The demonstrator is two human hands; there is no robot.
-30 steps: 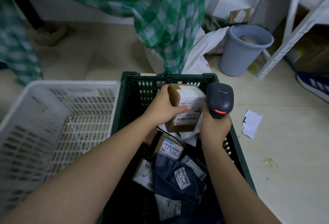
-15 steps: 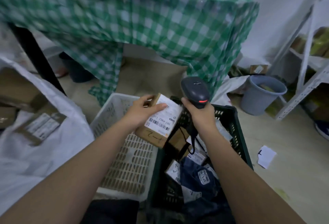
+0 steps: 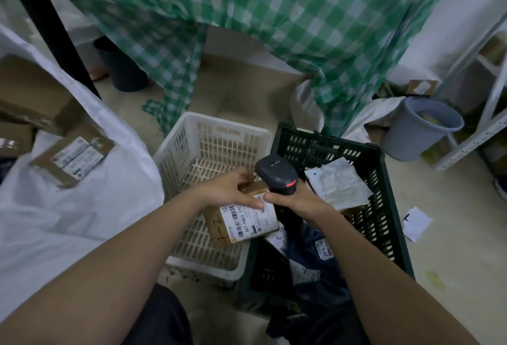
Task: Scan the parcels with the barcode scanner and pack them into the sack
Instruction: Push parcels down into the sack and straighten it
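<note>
My left hand [image 3: 229, 189] grips a small brown cardboard parcel [image 3: 241, 221] with a white barcode label, held above the white basket [image 3: 208, 136]. My right hand [image 3: 295, 200] grips the dark grey barcode scanner [image 3: 275, 173], whose red light shows; its head sits just above the parcel's far end. The dark green crate [image 3: 384, 180] on the right holds several more parcels, among them a white padded mailer [image 3: 338, 184] and dark blue bags [image 3: 312, 257]. The white sack [image 3: 82, 207] lies open on the left with labelled brown boxes [image 3: 72, 159] inside.
A green checked cloth [image 3: 274, 29] hangs over a table ahead. A grey bin [image 3: 419, 127] and a white metal shelf frame [image 3: 493, 114] stand at the right. A scrap of white paper [image 3: 415, 224] lies on the floor beside the crate.
My view has swung left and up, bringing the sack into sight. My left hand carried the parcel from over the green crate to above the white basket, with the scanner following close.
</note>
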